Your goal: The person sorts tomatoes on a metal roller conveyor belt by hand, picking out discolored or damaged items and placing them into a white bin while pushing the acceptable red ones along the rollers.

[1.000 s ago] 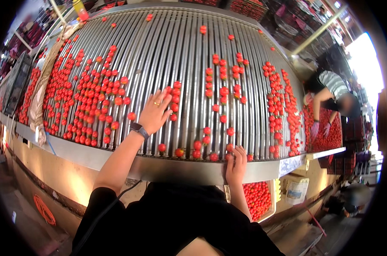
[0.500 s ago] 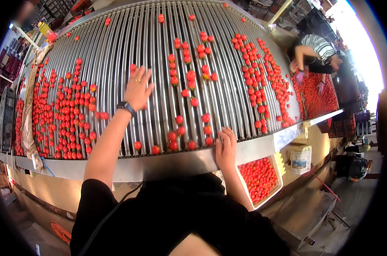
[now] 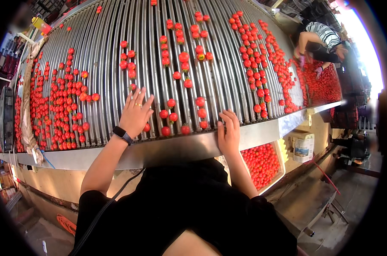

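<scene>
My left hand (image 3: 136, 112), with a ring and a dark wristwatch (image 3: 122, 135), lies palm down over the metal rollers (image 3: 110, 77), fingers spread and holding nothing visible. Just beyond its fingertips a short column of red tomatoes (image 3: 131, 66) rests on the rollers; another tomato (image 3: 146, 127) shows beside the thumb. My right hand (image 3: 229, 131) rests over the near steel rim (image 3: 180, 147), fingers stretched onto the roller ends. Several tomatoes (image 3: 171, 103) lie between my two hands. What is under either palm is hidden.
Dense rows of tomatoes (image 3: 67, 102) cover the left rollers, beside a fabric-wrapped bar (image 3: 28, 121). More rows (image 3: 254, 62) run along the right. A co-worker (image 3: 321, 40) bends over a tomato heap at right. A pale crate of tomatoes (image 3: 281, 177) stands below the rim.
My left hand has drawn back toward the near rim, and a cluster of tomatoes now shows beyond its fingers. My right hand stays at the rim. The whole view has shifted slightly.
</scene>
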{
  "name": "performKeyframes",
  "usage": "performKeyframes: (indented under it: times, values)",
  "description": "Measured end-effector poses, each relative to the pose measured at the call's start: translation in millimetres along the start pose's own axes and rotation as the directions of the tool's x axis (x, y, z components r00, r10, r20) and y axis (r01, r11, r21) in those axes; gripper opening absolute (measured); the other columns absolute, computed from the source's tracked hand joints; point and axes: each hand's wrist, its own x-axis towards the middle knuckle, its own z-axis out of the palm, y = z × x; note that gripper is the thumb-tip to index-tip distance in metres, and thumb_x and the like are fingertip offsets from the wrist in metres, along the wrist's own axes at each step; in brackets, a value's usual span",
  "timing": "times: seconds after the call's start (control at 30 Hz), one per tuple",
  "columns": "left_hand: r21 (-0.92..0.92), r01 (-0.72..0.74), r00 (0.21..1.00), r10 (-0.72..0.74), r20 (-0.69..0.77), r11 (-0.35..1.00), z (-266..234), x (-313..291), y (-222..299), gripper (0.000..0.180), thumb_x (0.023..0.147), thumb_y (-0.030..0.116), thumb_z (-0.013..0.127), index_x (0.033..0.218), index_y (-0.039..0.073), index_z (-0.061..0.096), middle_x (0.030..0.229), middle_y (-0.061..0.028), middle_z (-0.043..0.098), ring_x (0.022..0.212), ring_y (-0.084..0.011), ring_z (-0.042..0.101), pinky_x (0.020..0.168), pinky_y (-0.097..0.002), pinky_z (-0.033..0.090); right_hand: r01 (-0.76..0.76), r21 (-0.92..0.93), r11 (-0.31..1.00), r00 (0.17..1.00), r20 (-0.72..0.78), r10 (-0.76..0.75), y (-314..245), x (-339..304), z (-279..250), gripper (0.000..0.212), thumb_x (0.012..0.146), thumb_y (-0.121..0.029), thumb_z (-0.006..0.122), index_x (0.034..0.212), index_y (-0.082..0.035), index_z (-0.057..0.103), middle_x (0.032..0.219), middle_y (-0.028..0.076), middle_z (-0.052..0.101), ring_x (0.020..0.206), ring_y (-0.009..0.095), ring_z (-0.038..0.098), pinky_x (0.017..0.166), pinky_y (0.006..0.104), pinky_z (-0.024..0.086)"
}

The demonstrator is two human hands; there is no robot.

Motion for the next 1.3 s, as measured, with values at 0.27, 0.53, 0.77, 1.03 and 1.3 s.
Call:
performKeyframes:
  times: [0.27,0.53,0.77,1.03,1.3]
  values:
    - [-0.558,-0.076,0.989,0.132,0.061,0.826,11.9,31.3,33.7,0.035,0.087,0.023,0.058,0.118,0.006,0.057,0.133,-0.0132,0.046,0.120,-0.0326,0.044,0.099,-0.0422,0.037,-0.002,0.021,1.000,1.000,-0.031,0.003,9.9,1.0,-5.4,0.024,0.087,-0.007,0.055,0.110,-0.003,0.056,0.117,0.016,0.055,0.118,0.036,0.046,0.099,0.0447,0.037]
    - [-0.240,-0.190,0.935,0.250,0.252,0.952,-7.1,34.1,60.1,0.032,0.073,0.024,0.072,0.094,0.005,0.057,0.109,-0.0131,0.051,0.103,-0.0317,0.049,0.088,-0.0407,0.044,-0.004,0.016,1.000,0.999,-0.044,0.004,18.5,1.2,-14.5,0.023,0.086,-0.006,0.056,0.109,-0.002,0.057,0.115,0.016,0.056,0.116,0.036,0.048,0.098,0.0436,0.038]
    - [-0.626,-0.334,0.934,0.336,-0.120,0.705,-43.0,48.3,102.5,0.032,0.078,0.025,0.070,0.101,0.008,0.057,0.113,-0.0102,0.053,0.103,-0.0305,0.054,0.088,-0.0411,0.043,-0.381,0.785,0.489,0.905,0.209,0.370,8.5,-8.4,-8.3,0.024,0.094,-0.012,0.047,0.115,-0.005,0.054,0.115,0.012,0.057,0.110,0.025,0.053,0.094,0.0360,0.041]
    - [-0.634,-0.465,0.864,0.472,-0.173,0.618,-24.0,52.3,138.2,0.050,0.089,0.035,0.056,0.126,0.003,0.049,0.138,-0.0135,0.043,0.129,-0.0309,0.037,0.108,-0.0463,0.027,-0.581,0.708,-0.401,0.662,0.698,0.274,38.6,-44.8,-77.5,0.025,0.097,-0.029,0.044,0.091,-0.008,0.054,0.081,0.002,0.053,0.048,0.007,0.036,0.040,0.0200,0.027]
    - [-0.422,-0.461,0.875,0.479,-0.069,0.781,19.1,41.0,118.0,0.035,0.087,0.018,0.058,0.121,0.014,0.055,0.140,-0.0091,0.042,0.130,-0.0301,0.036,0.109,-0.0485,0.027,-0.778,0.295,0.554,0.562,-0.064,0.824,156.1,-113.4,-213.0,0.022,0.092,-0.021,0.052,0.102,-0.003,0.057,0.098,0.011,0.056,0.083,0.018,0.052,0.072,0.0280,0.041]
